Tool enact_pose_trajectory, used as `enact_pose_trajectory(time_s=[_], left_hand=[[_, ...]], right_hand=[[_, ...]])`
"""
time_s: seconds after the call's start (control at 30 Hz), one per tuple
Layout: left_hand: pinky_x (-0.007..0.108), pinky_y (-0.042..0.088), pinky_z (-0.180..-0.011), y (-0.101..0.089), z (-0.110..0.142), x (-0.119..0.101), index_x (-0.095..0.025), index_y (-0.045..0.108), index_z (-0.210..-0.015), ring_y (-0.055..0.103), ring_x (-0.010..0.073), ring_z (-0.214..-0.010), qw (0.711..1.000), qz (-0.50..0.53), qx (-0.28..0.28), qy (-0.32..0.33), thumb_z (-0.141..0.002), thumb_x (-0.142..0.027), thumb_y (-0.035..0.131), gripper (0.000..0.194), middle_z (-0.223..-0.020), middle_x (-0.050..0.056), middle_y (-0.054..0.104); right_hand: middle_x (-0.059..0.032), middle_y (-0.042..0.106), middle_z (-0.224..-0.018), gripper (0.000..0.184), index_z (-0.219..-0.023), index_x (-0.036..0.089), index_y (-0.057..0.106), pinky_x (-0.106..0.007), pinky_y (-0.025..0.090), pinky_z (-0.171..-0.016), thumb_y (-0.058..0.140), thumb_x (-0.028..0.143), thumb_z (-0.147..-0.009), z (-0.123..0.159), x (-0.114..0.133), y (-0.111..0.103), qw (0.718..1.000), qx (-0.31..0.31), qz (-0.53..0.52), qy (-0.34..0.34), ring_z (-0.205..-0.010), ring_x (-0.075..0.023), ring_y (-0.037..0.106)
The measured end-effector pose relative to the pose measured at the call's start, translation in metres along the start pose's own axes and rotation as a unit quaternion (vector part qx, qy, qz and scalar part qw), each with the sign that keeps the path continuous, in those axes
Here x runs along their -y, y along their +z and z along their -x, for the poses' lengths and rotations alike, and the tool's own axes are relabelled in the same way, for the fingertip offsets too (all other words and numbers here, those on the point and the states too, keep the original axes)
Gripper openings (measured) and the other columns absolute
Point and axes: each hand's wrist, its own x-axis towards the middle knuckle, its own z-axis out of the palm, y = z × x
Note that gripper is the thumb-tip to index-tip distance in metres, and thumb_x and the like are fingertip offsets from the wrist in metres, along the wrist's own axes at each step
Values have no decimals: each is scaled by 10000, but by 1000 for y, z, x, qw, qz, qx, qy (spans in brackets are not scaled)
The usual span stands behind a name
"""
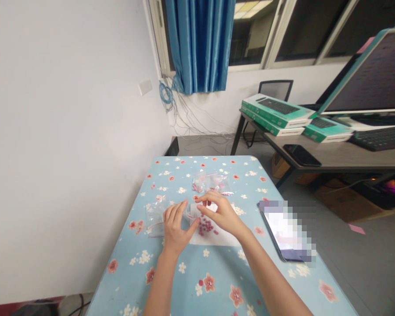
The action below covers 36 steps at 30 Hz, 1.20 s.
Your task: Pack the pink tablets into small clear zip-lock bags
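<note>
Small dark pink beads (205, 227) lie in a loose pile on a white sheet of paper (217, 238) in the middle of the blue floral tablecloth (191, 276). My right hand (222, 214) is above the pile, its fingertips at the top of a small clear zip bag (193, 210). Whether those fingers grip the bag is hidden. My left hand (175, 229) is just left of the beads, fingers apart, fingertips near the bag's left edge. Another clear bag (155, 217) lies to its left, and a clear bag with pink contents (210, 182) lies further back.
A phone (285, 230) with a blurred screen lies near the tablecloth's right edge. A white wall (69, 145) runs along the table's left side. To the right stands a desk (335, 158) with green boxes, a keyboard and a monitor.
</note>
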Motion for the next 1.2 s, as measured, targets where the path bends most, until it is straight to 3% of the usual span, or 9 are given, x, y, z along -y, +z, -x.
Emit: enact_pose_trajectory(time_s=[0.13,0.27,0.43,0.57,0.73,1.2], left_hand=[[400,423,-908,0,0,0,-181,495,-1263,565,248,-1030,1000,-6,-11,-2,-781,-339,656,533,-1111,118,638],[411,434,-908,1,-1,0,-207,509,-1260,555,253,-1054,1000,-15,-13,-20,-779,-365,658,528,-1174,125,599],[402,451,-902,4,0,4,-198,492,-1274,555,245,-1035,1000,-5,-6,-24,-772,-362,671,558,-1132,117,619],[405,449,-922,5,1,6,-193,468,-1293,549,244,-1050,1000,0,-6,-25,-784,-344,663,565,-1138,117,624],[412,456,-919,4,1,5,-194,453,-1304,552,247,-1061,1000,8,2,-29,-802,-344,641,557,-1145,120,623],[409,459,-912,3,-1,5,-185,480,-1285,587,247,-1047,999,8,-37,-21,-798,-346,644,539,-1132,131,643]], right_hand=[[-24,653,-842,131,-910,214,667,-300,428,-748,565,285,-869,1,-11,-7,999,-35,11,35,-782,-166,579],[-24,646,-817,140,-924,205,657,-283,418,-708,576,289,-848,2,-31,-6,995,-10,74,73,-754,-167,572],[-27,664,-816,132,-894,189,657,-289,373,-752,572,261,-824,3,-42,11,970,47,195,140,-791,-181,581],[-54,679,-862,153,-832,188,658,-304,334,-777,555,301,-820,7,-39,30,936,58,296,180,-870,-211,585],[-78,670,-849,171,-805,181,641,-332,321,-768,555,329,-811,11,-41,45,914,45,362,176,-857,-241,583],[-84,675,-835,99,-808,180,619,-325,322,-744,538,236,-815,12,-45,45,925,42,345,154,-834,-239,590]])
